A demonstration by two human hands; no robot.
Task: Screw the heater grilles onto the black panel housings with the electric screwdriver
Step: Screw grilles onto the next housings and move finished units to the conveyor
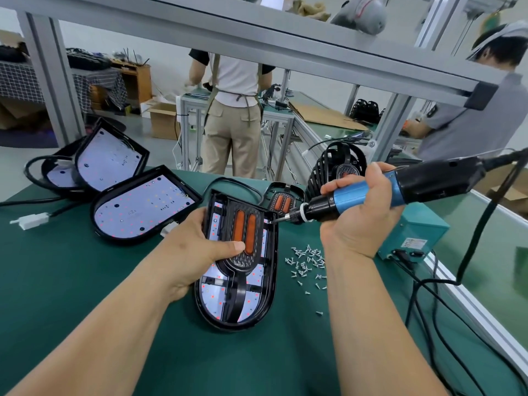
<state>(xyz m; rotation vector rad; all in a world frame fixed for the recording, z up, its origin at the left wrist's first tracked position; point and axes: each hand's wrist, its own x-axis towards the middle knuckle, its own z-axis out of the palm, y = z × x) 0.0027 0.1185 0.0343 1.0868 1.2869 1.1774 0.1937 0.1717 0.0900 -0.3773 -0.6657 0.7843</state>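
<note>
At the far left of the green table mat (pixel 85 281), a small white plastic connector (pixel 33 220) lay on the end of a black cable. Behind it, stacked black D-shaped housings with white LED boards (pixel 110 158) leaned on each other. Just to their right, a single housing of the same kind (pixel 143 208) lay face-up.

Near the middle, the left hand (pixel 197 250) gripped the left edge of a black D-shaped plastic panel housing (pixel 214 302), which rested on the mat with its straight end tilted up. Its thumb pressed on the black mesh-textured heater grille (pixel 244 224), which carried 2 orange strips and sat inside that panel housing.

Behind the panel housing, a 2nd small grille with orange strips (pixel 283 202) lay on the mat. Beside it stood a stack of black slatted covers (pixel 328 167).

The right hand (pixel 360 212) was wrapped around the blue barrel of a black-and-blue corded electric screwdriver (pixel 371 195). The tool was held nearly level, and its bit tip touched the upper right edge of the heater grille.

Below that hand, a loose scatter of small silver screws (pixel 307 262) lay on the mat, just right of the panel housing. At the right, a teal metal power box (pixel 411 232) sat on the mat with black cables trailing from it.
</note>
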